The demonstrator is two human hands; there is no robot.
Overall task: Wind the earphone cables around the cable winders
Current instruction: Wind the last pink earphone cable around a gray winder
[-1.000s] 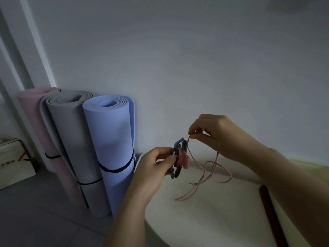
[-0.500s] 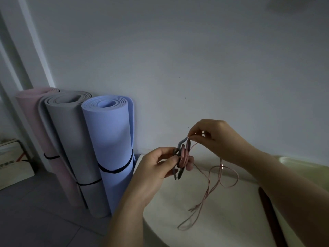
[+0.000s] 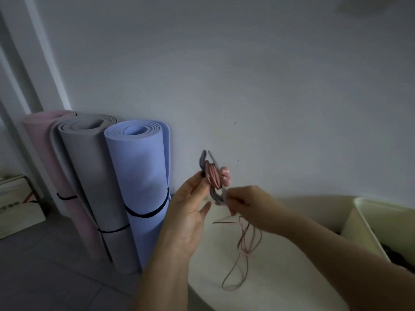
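Pink cable [image 3: 213, 179] partly wound on grey winder [image 3: 203, 159], pinched in left hand [image 3: 188, 212]; right hand [image 3: 249, 205] pinches the loose cable.

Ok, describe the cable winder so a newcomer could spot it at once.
Right of the blue rolled mat by the wall, above the pale round table, the left hand holds it up. The cable winder is the grey pronged piece with pink cable wound round its middle; the rest hangs loose.
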